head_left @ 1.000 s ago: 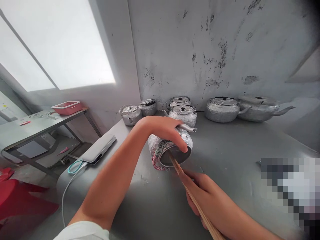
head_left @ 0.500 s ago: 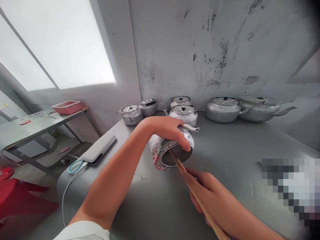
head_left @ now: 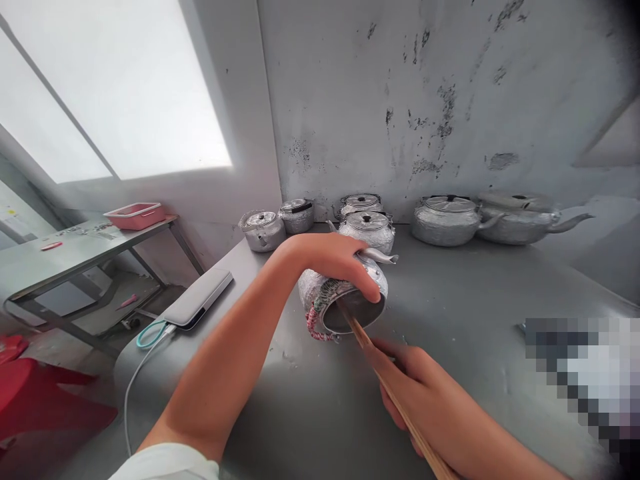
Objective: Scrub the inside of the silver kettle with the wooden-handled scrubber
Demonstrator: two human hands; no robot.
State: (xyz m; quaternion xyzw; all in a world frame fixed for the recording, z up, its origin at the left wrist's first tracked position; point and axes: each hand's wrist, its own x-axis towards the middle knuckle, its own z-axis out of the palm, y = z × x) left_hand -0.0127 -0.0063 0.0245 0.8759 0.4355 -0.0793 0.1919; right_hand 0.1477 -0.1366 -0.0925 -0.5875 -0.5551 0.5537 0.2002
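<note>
Kettle [head_left: 361,307] is right of the power bank [head_left: 199,300], tilted, mouth facing the right hand [head_left: 410,380]. Left hand [head_left: 333,253] grasps it from above, thumb at the rim. Right hand grips a wooden stick [head_left: 359,331], tip inside. Delta: stick and right hand slightly rightward versus one second ago; last half-second near static. My read: kettle's braced, stick work inside ongoing.

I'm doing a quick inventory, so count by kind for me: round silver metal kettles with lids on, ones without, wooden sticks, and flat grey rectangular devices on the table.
Lidded silver metal kettles: 6
Lidless silver metal kettle, under the left hand: 1
Brown wooden stick, in the right hand: 1
Flat grey rectangular device: 1
Total: 9
</note>
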